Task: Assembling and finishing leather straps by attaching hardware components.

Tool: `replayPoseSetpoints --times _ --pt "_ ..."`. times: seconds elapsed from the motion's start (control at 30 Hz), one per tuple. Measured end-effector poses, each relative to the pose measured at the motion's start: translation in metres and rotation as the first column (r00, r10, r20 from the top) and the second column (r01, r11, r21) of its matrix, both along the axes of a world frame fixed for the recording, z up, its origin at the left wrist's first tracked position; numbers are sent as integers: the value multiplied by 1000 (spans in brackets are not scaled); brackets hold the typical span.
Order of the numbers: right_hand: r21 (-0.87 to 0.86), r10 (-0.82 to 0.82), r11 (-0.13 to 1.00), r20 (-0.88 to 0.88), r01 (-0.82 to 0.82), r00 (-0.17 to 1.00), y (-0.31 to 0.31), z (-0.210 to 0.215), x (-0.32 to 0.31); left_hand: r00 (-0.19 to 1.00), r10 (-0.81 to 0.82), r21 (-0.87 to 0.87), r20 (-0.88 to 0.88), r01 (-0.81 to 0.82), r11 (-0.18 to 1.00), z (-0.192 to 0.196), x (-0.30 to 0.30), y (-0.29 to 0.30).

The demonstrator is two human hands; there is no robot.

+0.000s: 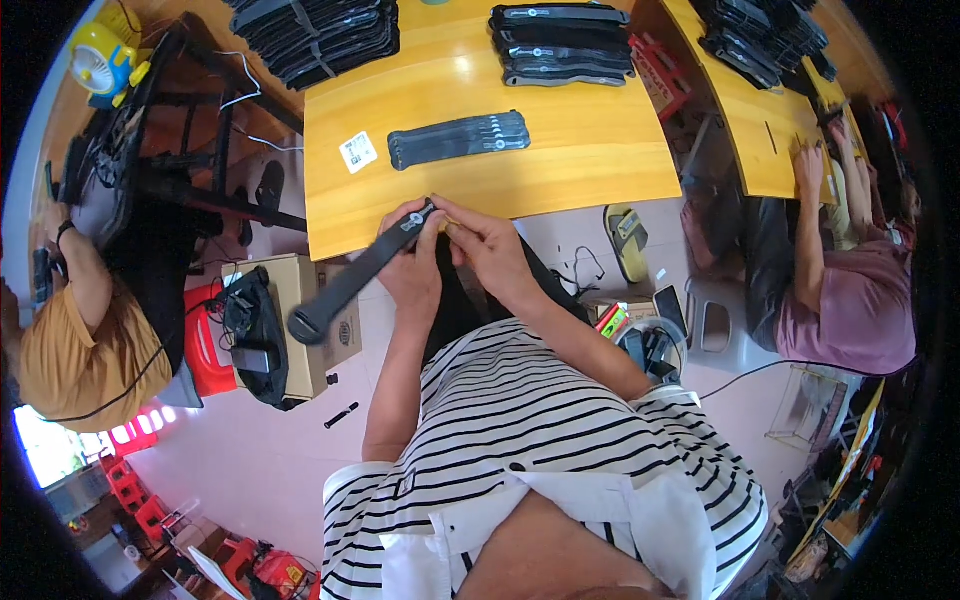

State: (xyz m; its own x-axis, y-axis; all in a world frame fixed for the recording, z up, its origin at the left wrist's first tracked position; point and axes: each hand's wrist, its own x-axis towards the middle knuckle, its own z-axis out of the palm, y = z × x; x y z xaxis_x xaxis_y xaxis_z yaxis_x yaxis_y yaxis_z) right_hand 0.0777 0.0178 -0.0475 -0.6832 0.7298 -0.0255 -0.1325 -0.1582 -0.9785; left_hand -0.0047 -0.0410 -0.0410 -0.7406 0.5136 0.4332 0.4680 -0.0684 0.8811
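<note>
Just before the desk's [600, 150] near edge, left of its middle, a dark strap [365, 265] slants between the hands and the near left corner, its rounded, slotted end hanging past that corner. The left hand [412, 265] is closed on the strap's upper end, thumb pressed over it near a pale printed mark. The right hand [492, 258] has its fingertips together beside that end, around something small and yellowish [448, 228]; whether they also pinch the strap I cannot tell. Nearer the desk's left edge lies a flat bundle of straps [458, 140], with a white card [357, 152] between it and that edge. Piled straps [318, 42] fill the far left corner; another stack [560, 47] sits by the far right corner.
</note>
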Motion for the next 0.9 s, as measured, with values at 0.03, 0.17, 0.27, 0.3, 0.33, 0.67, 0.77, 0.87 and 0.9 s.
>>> replayPoseSetpoints --times 0.03,0.17,0.27,0.3,0.33,0.67,0.77,0.87,0.9 --pt "1 0 1000 0 0 1000 2 1 1 990 -29 10 139 27 1000 -1 -3 -2" --pt "224 8 974 147 -41 989 1 5 2 998 -48 -38 39 50 998 -2 -7 -9" --pt "-214 94 973 4 -91 996 3 12 8 970 -49 -187 -239 3 982 8 -8 -12" --pt "-542 168 819 -88 -189 982 4 14 10 973 -62 -181 -223 21 983 9 -7 -13" --pt "-540 166 820 -89 -187 982 4 16 10 975 -79 -174 -207 43 984 11 -7 -12" --pt "14 214 977 -30 -214 976 21 10 9 721 -278 45 635 324 945 35 -37 -16" --pt "158 185 971 -36 -177 982 15 21 10 600 -348 97 720 411 907 25 -50 -23" --pt "237 156 960 -12 -148 988 7 36 12 298 -494 318 817 482 816 15 -56 -27" --pt "248 156 957 -5 -150 988 6 37 12 275 -496 339 823 463 819 16 -54 -27"
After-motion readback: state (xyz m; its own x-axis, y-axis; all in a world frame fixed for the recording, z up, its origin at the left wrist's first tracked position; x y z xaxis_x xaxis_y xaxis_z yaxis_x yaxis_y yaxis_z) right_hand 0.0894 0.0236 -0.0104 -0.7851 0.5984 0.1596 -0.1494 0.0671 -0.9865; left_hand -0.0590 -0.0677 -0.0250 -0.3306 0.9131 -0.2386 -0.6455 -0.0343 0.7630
